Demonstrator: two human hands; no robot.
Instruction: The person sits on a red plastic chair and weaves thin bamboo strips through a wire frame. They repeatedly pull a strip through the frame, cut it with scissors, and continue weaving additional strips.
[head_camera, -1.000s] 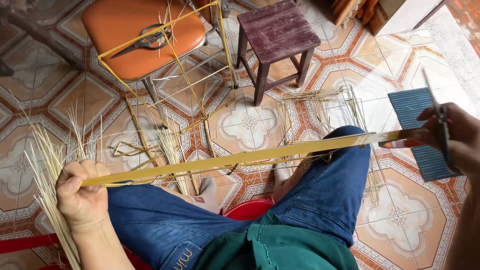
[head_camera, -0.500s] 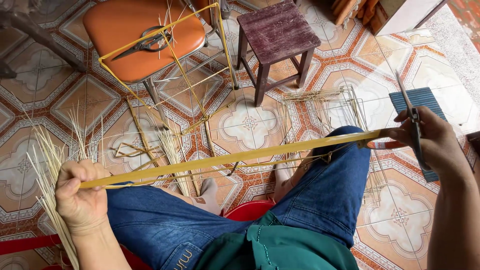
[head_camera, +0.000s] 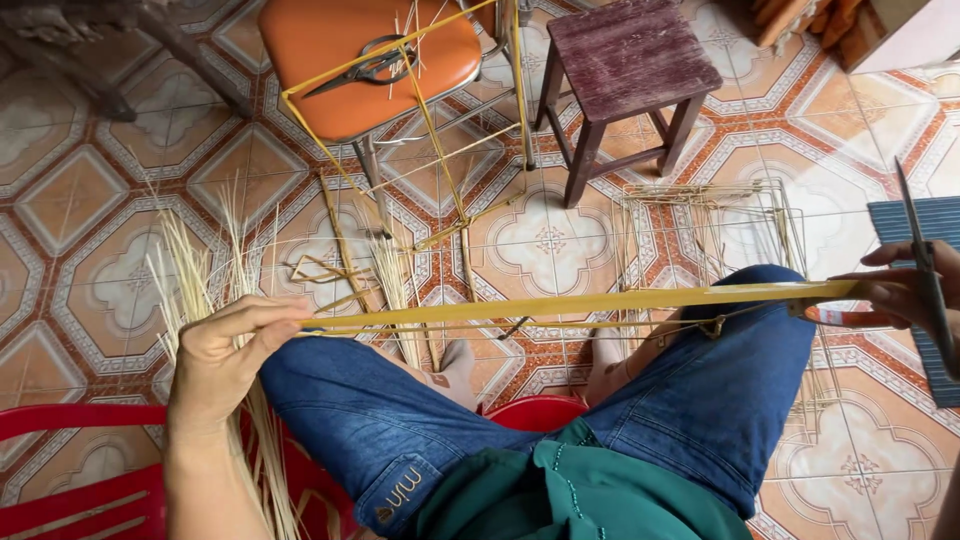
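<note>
Bamboo strip (head_camera: 560, 303) between both hands.

Two hands: left hand (head_camera: 225, 365), right hand (head_camera: 905, 290). One long bamboo strip (head_camera: 580, 303). One knife (head_camera: 925, 270). One pair of scissors (head_camera: 365, 68). One orange chair (head_camera: 370, 50). One wooden stool (head_camera: 625, 60). Two stick frames (head_camera: 430, 130) (head_camera: 710, 225). One loose straw bundle (head_camera: 205, 285), sticks uncountable.

Left hand (head_camera: 222, 365) fingers pinched shut; right hand (head_camera: 905, 290) clenched, arms spread wide.
</note>
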